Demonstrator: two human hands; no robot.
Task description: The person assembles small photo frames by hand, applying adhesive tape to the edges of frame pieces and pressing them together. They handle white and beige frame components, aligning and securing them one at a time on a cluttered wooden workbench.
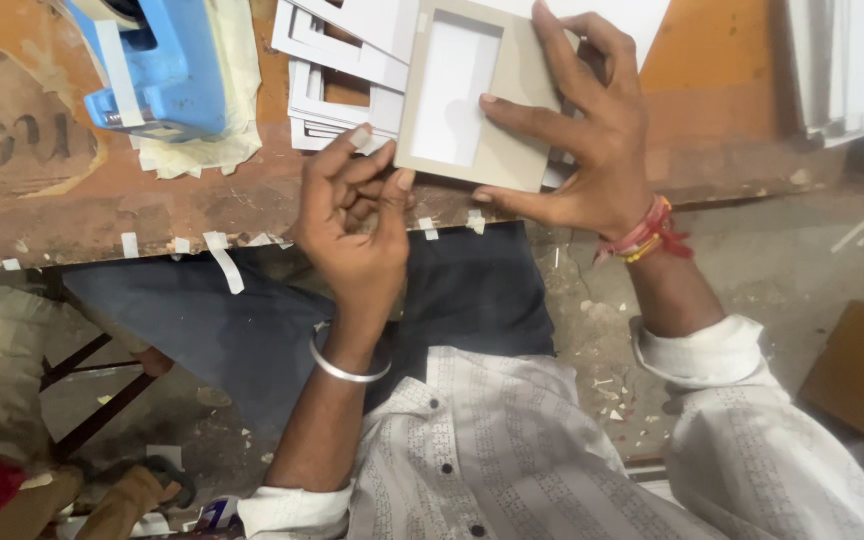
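My right hand (582, 140) holds a grey cardboard frame (527, 75) with a white rectangular window flat against the worktable, fingers spread over its right side and thumb on its lower edge. My left hand (357, 215), with a silver bangle on the wrist, is curled just below the frame's lower left corner. Its thumb tip touches the frame's edge and its fingers are bent inward. Whether something small is pinched between them is hidden.
A stack of white cut-out frames (337, 60) lies behind the grey one. A blue tape dispenser (157, 65) stands at the left on the worn wooden table (152, 190). Short tape strips (222, 255) hang from the table's near edge. White sheets (852, 60) sit at the far right.
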